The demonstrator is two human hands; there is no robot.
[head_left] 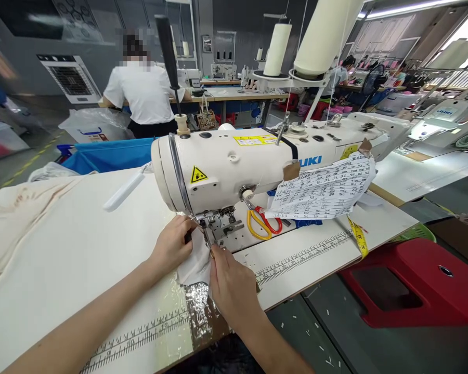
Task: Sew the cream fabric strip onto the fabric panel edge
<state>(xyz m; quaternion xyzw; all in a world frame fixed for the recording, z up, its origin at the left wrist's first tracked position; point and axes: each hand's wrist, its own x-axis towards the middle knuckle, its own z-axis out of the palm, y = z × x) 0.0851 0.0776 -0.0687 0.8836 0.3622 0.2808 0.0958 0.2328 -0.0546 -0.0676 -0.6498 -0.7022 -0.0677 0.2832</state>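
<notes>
A white sewing machine point(226, 161) stands across the table. My left hand point(173, 241) is closed at the left of the needle area, its fingertips pinching the edge of a white fabric piece point(195, 262). Close by on the right, my right hand point(232, 283) is closed around a thin metal tool point(207, 236), perhaps tweezers, that points up at the presser foot point(203, 223). The fabric hangs between both hands, over the taped front of the table. My fingers partly hide the tool and the cloth's edge.
Scissors point(259, 223) with yellow and red handles lie beside the machine. A handwritten sheet point(323, 189) is taped to its arm. A tape measure point(359, 236) hangs over the table edge near a red stool point(425, 280). Pale fabric point(19, 218) lies left. A person point(142, 93) sits beyond.
</notes>
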